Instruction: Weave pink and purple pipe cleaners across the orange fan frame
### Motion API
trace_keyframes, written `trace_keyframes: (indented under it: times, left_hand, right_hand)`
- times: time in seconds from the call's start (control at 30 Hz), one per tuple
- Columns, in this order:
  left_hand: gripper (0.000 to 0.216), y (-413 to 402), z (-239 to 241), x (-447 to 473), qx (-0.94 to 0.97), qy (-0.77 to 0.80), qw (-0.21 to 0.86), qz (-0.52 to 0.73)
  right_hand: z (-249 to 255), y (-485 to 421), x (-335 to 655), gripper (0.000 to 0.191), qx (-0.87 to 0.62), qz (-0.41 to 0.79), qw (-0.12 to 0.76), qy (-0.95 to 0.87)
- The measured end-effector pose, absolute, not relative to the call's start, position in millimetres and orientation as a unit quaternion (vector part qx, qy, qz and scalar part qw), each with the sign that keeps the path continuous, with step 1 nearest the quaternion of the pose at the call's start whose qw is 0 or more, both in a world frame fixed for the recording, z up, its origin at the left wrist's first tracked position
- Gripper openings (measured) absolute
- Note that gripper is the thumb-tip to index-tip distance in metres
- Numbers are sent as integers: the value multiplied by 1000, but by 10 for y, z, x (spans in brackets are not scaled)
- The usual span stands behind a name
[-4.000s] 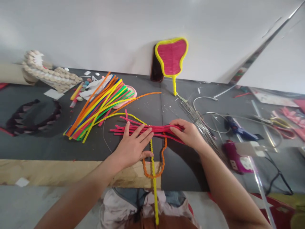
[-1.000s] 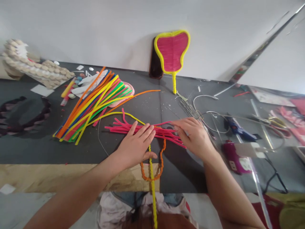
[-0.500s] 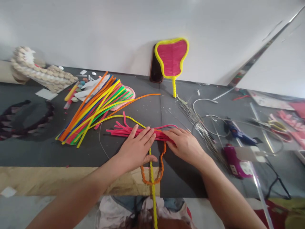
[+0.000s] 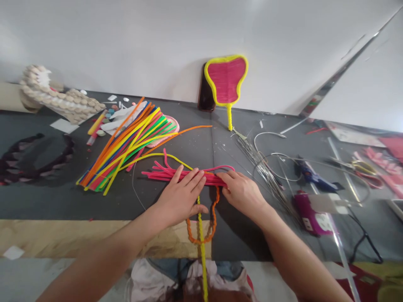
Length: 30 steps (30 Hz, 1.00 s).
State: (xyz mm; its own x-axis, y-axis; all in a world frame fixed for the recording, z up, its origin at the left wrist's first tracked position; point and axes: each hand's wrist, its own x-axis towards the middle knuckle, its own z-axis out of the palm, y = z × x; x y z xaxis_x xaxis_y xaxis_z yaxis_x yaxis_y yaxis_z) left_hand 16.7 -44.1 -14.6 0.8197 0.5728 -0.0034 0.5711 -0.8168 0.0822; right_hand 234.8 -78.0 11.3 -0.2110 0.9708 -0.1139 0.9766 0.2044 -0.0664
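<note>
A row of pink pipe cleaners [image 4: 154, 175] lies sideways on the dark table in front of me. My left hand [image 4: 184, 193] rests flat on the row, fingers stretched out and pressing it down. At the row's right end, my right hand [image 4: 242, 188] has its fingers curled around the pink ends. Under the hands, a twisted orange pipe cleaner loop [image 4: 215, 209] hangs toward me. A twisted yellow pipe cleaner stem [image 4: 202, 251] runs through the loop and past the table edge. Where they cross the pink row is hidden by my left hand.
Left stands a bundle of coloured pipe cleaners [image 4: 116, 151]. A pink fan-shaped piece with a yellow rim [image 4: 227, 79] leans on a phone [image 4: 206, 92] at the wall. To the right lie metal wires [image 4: 264, 163], a blue glue gun [image 4: 317, 176], scissors [image 4: 362, 167] and a purple box [image 4: 307, 214].
My right hand has shifted slightly to the right and down along the pink ends, its fingers more curled. My left hand stays in place. The camera view has moved slightly.
</note>
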Motion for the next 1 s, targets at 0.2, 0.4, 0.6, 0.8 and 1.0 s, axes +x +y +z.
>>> trace_keyframes:
  times: [0.2,0.4,0.6,0.8,1.0]
  left_hand:
    - [79,-441,-150,168,952,302,42,12]
    - [79,-443,-169,165,952,302,38,17]
    - [80,-439,-177,164,954,298,36,28]
    - [77,-439,-175,164,955,293,30,41]
    - [75,-433,-205,149,956,284,14,78]
  right_hand:
    - [143,-796,2358,43,625,-57,18,779]
    - [148,-787,2383,46,634,-116,8,765]
    - [79,-767,2455,49,624,-156,-50,764]
    - [190,-723,2589,36,571,-243,-231,749]
    - [402,231,2833,34,623,-215,-427,619]
